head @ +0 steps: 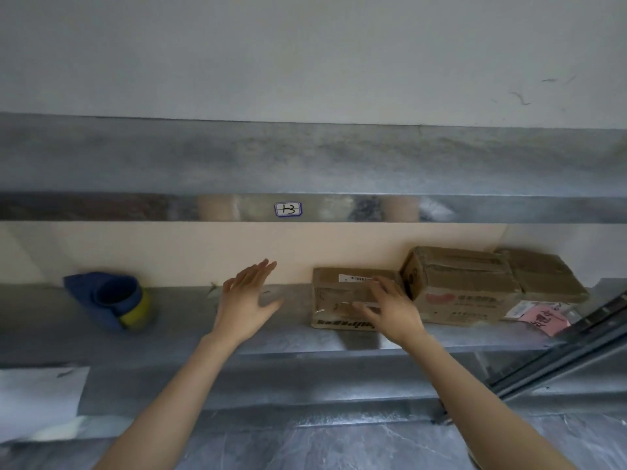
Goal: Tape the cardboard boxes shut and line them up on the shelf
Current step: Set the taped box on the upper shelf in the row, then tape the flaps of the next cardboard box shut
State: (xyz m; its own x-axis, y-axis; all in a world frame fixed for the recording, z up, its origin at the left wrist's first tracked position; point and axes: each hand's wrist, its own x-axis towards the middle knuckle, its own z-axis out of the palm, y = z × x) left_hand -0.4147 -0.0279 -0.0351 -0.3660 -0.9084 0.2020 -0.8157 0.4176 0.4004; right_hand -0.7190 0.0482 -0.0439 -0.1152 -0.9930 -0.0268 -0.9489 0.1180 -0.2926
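Head view: a small box [330,300] stands on the metal shelf [169,330]. Touching its right side is a larger box [461,290], with a third box [546,276] beyond that. The right hand [390,308] rests on the small box with fingers spread and nearly straight. The left hand [246,300] hovers open just left of the small box, holding nothing. A blue cloth bundle [112,296] lies well to its left.

Single head-worn view, close in front of a metal shelf [176,320].
The wide-angle camera looks forward and down onto the shelf from just above it. It is near enough that the left hand [244,300] and right hand [390,307] reach over the shelf from the bottom edge. Above the shelf, an upper tier [305,157] and the wall [305,56] fill the frame.
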